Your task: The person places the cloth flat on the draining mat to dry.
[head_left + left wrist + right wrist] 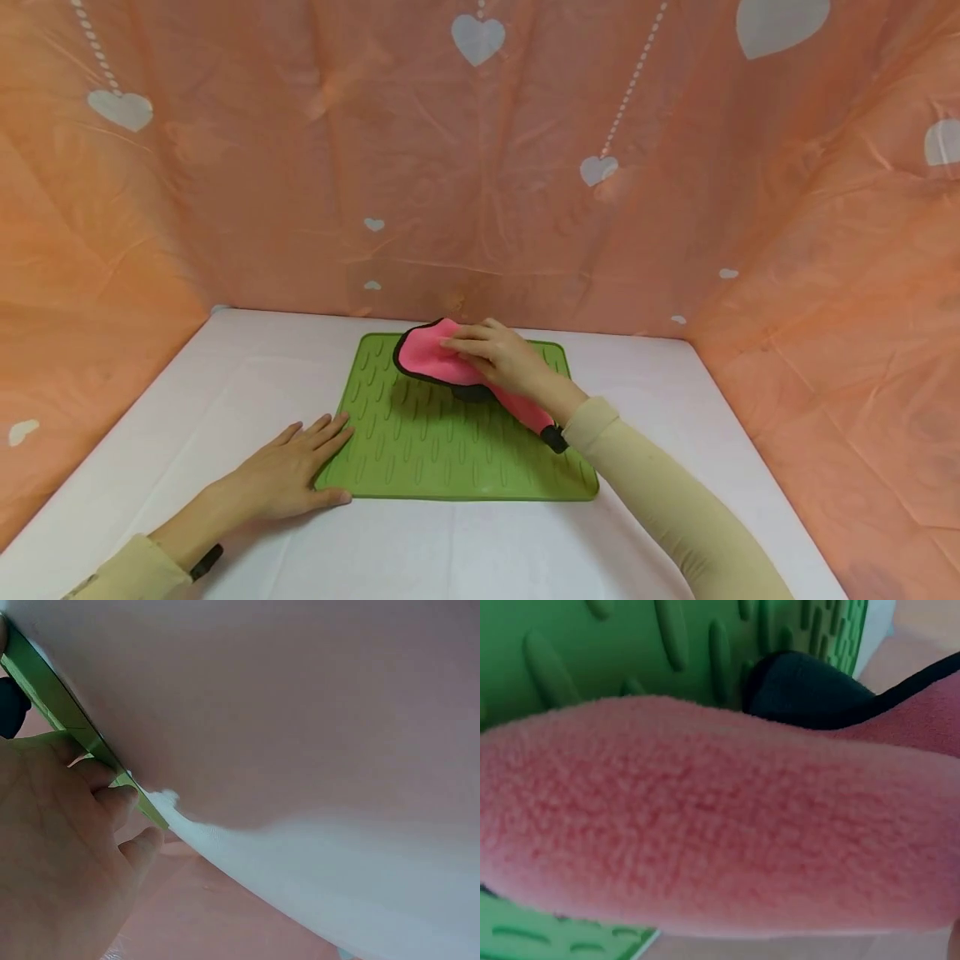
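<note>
A pink fleece piece (431,354) with black edging, its exact kind unclear, is in my right hand (512,360) above the green ribbed mat (435,454). The fingers and thumb pinch it from above. Its narrow tail slopes down to a black end beside my wrist. A dark part (802,690) shows underneath it; close up in the right wrist view, the pink fleece (705,817) fills the middle. My left hand (288,475) lies with straight, spread fingers at the mat's left edge. In the left wrist view its fingertips touch the green rim (79,720).
The mat lies on a white-covered table (420,546). Orange sheeting with white hearts (480,208) rises behind and at both sides of the table. A black strap (207,562) is on my left wrist.
</note>
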`<state>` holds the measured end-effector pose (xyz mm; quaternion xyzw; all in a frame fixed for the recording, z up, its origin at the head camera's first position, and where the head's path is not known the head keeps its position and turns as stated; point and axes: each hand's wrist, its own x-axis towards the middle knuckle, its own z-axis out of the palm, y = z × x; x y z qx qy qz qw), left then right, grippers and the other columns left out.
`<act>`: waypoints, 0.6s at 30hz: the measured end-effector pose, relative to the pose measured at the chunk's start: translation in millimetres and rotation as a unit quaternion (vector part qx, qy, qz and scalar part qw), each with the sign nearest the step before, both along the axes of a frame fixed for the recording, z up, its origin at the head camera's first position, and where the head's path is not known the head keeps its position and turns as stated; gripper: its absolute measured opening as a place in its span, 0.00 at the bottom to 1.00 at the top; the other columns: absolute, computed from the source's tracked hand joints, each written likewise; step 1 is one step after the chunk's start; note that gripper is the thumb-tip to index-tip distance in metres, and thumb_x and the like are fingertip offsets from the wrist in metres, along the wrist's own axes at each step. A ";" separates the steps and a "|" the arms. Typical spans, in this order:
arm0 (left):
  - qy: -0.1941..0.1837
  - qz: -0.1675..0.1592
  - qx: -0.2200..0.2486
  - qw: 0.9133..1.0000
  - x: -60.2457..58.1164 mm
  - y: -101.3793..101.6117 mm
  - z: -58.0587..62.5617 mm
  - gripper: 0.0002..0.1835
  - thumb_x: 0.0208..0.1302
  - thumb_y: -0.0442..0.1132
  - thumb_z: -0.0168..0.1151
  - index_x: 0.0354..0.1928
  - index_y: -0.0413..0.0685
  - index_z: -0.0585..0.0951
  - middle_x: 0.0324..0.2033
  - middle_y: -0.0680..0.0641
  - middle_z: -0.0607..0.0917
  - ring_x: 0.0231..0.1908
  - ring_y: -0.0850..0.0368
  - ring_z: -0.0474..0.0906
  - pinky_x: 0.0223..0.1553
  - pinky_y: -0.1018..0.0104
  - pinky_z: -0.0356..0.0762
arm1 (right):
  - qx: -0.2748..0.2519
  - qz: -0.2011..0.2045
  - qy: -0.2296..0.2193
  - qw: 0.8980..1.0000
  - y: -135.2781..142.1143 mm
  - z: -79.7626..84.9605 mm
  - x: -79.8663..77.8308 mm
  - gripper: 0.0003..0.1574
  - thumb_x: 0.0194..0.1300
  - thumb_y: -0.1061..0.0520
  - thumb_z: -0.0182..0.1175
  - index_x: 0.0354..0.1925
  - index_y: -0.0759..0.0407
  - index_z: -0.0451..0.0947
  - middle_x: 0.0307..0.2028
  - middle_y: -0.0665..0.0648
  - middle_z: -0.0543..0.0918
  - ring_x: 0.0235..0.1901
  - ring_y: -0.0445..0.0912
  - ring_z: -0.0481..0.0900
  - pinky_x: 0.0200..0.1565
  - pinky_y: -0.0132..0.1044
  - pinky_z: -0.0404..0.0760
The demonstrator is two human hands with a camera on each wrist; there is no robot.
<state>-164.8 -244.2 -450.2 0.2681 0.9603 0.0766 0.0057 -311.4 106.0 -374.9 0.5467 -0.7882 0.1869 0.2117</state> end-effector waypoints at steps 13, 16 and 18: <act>-0.001 0.004 -0.005 1.000 -2.1 0.5 -0.2 0.53 0.64 0.75 0.57 0.75 0.38 0.69 0.77 0.36 0.65 0.74 0.34 0.63 0.70 0.31 0.61 | 0.076 -0.035 -0.073 0.994 -10.2 -26.1 -7.5 0.22 0.73 0.63 0.64 0.63 0.51 0.84 0.62 0.57 0.84 0.60 0.53 0.78 0.62 0.44 0.79; -0.004 0.005 -0.004 1.000 -1.9 1.4 -0.7 0.53 0.65 0.75 0.58 0.75 0.37 0.69 0.77 0.36 0.65 0.74 0.33 0.63 0.70 0.31 0.61 | 0.107 -0.034 -0.097 0.989 -9.2 -34.3 -11.6 0.21 0.74 0.62 0.63 0.63 0.53 0.83 0.62 0.56 0.84 0.59 0.54 0.79 0.62 0.45 0.78; -0.005 0.005 -0.003 1.000 -1.4 2.3 -1.1 0.53 0.64 0.74 0.58 0.75 0.37 0.69 0.76 0.36 0.65 0.74 0.33 0.63 0.69 0.30 0.61 | 0.135 -0.037 -0.118 0.983 -7.4 -40.4 -14.6 0.21 0.75 0.60 0.62 0.64 0.55 0.83 0.62 0.56 0.84 0.62 0.55 0.78 0.66 0.49 0.75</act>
